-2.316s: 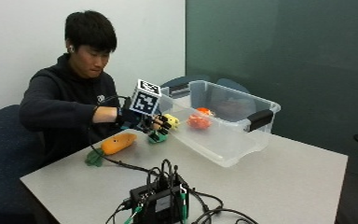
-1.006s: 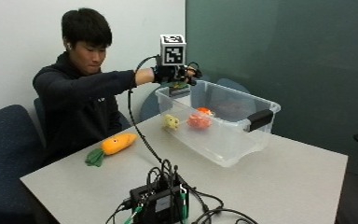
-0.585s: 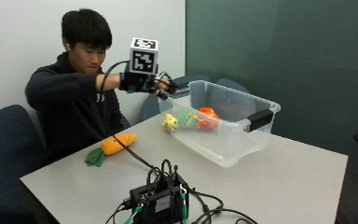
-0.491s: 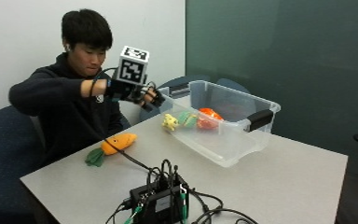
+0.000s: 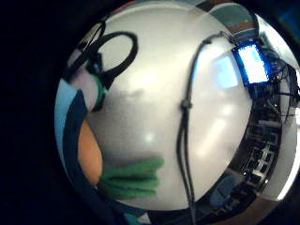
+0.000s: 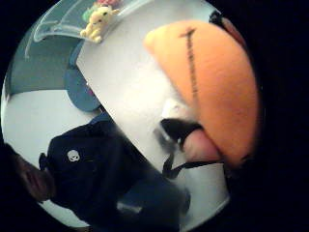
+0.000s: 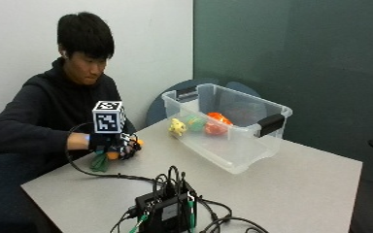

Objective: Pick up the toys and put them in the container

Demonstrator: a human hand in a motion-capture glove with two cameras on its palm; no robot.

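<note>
The clear plastic storage container with black handles (image 7: 238, 141) stands on the grey table (image 7: 290, 189), and every place below is taken from it. Inside it, against the wall nearest the person, lie a small yellow plush figure (image 7: 177, 127), a green toy (image 7: 194, 123) and an orange-red toy (image 7: 216, 123), so part of the job looks done. Well apart from the container, toward the person's end of the table, lies the orange plush carrot with green felt leaves (image 7: 102, 158). The gloved right hand (image 7: 114, 145) is down over it, palm toward the toy, presumably to lift it next. In the thumb-side palm view the carrot's orange body (image 6: 212, 82) fills the space beside a fingertip (image 6: 200, 145) that touches it; whether the fingers have curled round it I cannot tell. The little-finger-side view shows the leaves (image 5: 131, 178) flat on the table, so the carrot is not yet raised.
</note>
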